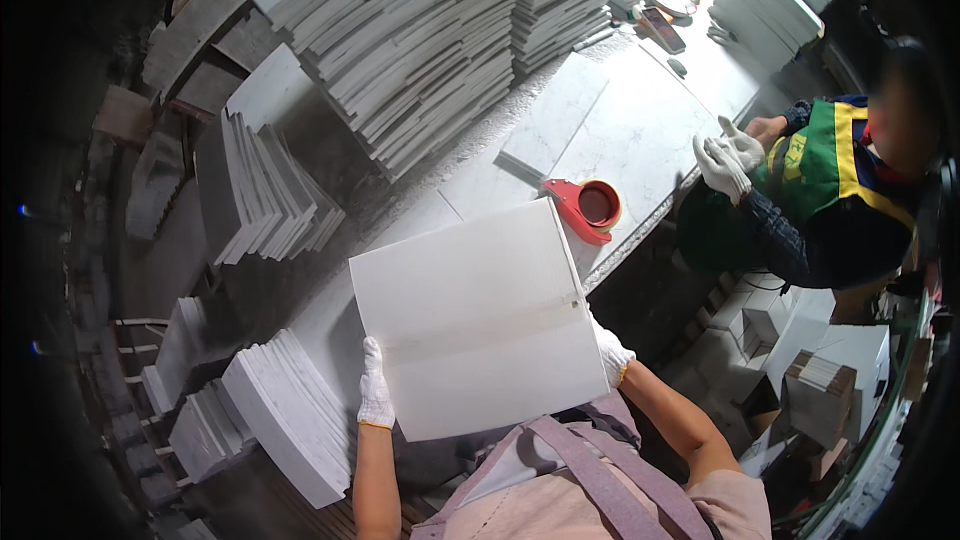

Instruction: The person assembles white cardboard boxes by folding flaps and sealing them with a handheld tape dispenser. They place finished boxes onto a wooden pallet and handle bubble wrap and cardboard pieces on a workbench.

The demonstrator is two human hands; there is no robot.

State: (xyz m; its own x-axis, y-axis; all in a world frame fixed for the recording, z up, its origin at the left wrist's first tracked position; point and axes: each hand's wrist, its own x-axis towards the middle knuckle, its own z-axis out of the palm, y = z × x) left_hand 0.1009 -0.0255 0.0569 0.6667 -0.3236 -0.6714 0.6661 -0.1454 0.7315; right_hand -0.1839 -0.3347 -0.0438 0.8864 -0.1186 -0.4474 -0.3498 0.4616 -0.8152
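Between my two gloved hands is a white cardboard box [480, 310], tilted a little, with a strip of clear tape across the middle of its top face. My left hand [375, 385], in a white knit glove with a yellow cuff, presses on the box's left side, thumb upward. On the opposite side, my right hand [612, 352] grips the box's right edge, its fingers partly hidden behind it. Just beyond the box's far right corner, a red tape dispenser [585, 210] with a roll of tape lies on the white stone worktop [640, 130].
Tall stacks of white stone tiles [410, 50] stand at the back, with smaller leaning tiles [265, 190] and slabs [290, 415] on the left. A co-worker in a green and yellow vest [820, 170] is at the right, wearing white gloves. Boxes [820, 390] lie below. A phone [662, 30] rests far back.
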